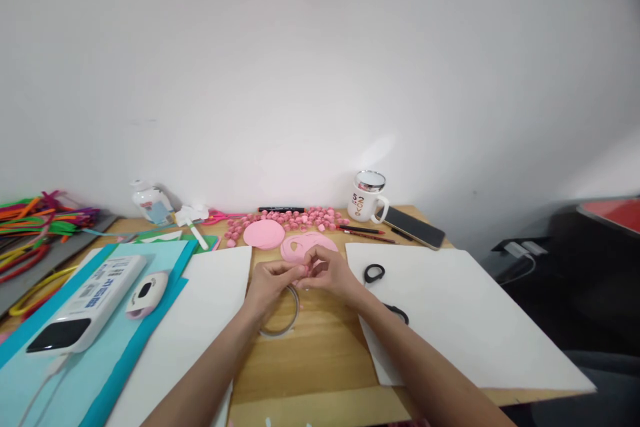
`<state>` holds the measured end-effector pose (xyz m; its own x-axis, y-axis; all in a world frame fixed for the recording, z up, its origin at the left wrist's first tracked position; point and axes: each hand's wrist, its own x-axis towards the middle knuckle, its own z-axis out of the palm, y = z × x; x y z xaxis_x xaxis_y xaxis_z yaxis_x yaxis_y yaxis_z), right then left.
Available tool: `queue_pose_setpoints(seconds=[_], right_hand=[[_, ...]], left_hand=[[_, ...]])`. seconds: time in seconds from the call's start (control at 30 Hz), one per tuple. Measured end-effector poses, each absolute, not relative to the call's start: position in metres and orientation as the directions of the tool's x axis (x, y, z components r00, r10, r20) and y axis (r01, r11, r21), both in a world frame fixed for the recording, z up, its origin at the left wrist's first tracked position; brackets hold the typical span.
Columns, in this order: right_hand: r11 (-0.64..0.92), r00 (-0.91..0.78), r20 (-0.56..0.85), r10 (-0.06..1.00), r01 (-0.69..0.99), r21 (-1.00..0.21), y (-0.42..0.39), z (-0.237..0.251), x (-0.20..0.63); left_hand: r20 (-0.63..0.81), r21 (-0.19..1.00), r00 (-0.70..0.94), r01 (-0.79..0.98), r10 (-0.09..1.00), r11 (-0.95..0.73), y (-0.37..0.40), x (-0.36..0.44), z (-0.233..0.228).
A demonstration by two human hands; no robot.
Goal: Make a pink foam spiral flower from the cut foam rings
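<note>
I am pinching a tiny pink foam piece (pixel 303 271) between the closed fingertips of my left hand (pixel 270 283) and right hand (pixel 327 273), shaping it above the wooden table (pixel 320 340), just before the cut pink foam sheet (pixel 306 245), likely needing steady, gentle pressure next

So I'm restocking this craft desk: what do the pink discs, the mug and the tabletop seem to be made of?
Pink discs: probably foam or felt sheet, matte, flat, with cleanly cut edges. Mug: looks like glazed white ceramic, glossy, with a shiny metal-looking lid. Tabletop: wood or wood-look laminate, with light grain lines and a smooth finish.
</note>
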<state>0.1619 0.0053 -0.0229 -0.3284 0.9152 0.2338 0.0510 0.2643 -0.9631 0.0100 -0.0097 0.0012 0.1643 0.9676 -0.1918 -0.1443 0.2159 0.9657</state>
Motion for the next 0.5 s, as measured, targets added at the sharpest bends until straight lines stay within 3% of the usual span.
queue_pose_setpoints(seconds=[0.2, 0.33, 0.5], right_hand=[[0.202, -0.349, 0.203, 0.915, -0.042, -0.979, 0.0063, -0.0264, 0.1584], [0.202, -0.302, 0.206, 0.931, -0.043, -0.978, 0.0079, -0.0253, 0.1584], [0.086, -0.297, 0.144, 0.944, -0.199, -0.976, 0.0084, -0.0172, 0.1598]], left_hand=[[-0.196, 0.865, 0.132, -0.443, 0.972, 0.235, -0.0023, 0.0058, -0.0016], [-0.211, 0.86, 0.129, -0.447, 0.969, 0.247, -0.0023, 0.0059, 0.0018], [-0.164, 0.904, 0.023, -0.397, 0.986, 0.16, -0.0016, 0.0069, -0.0024]])
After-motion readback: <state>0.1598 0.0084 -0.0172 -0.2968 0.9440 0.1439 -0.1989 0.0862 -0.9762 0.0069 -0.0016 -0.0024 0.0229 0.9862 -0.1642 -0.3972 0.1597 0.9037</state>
